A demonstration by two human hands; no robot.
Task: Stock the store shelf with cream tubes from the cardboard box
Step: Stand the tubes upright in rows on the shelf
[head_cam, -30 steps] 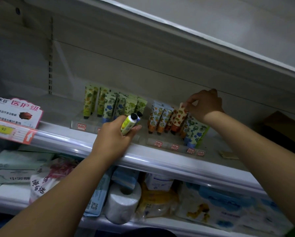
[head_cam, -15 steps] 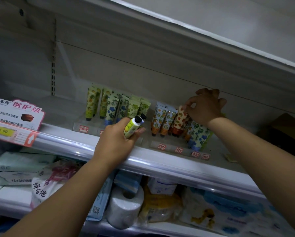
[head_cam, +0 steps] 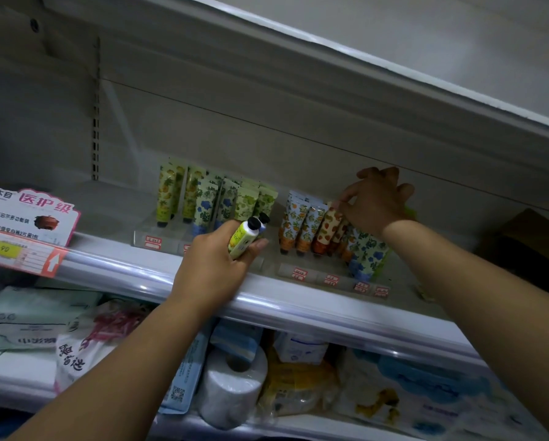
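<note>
Now left hand (head_cam: 209, 268) grips a yellow tube (head_cam: 242, 238) above the shelf edge (head_cam: 330, 310), right hand (head_cam: 375, 202) pinches a standing red-print tube (head_cam: 325, 230)

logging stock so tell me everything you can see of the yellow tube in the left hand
The yellow tube looks like glossy plastic, pale near the top, with a yellow fruit print and a round black cap. The left hand grips its lower part, hiding the bottom end. It tilts cap-up toward the back, over the shelf front edge. A second black-capped tube lies against it in the same grip.
</note>
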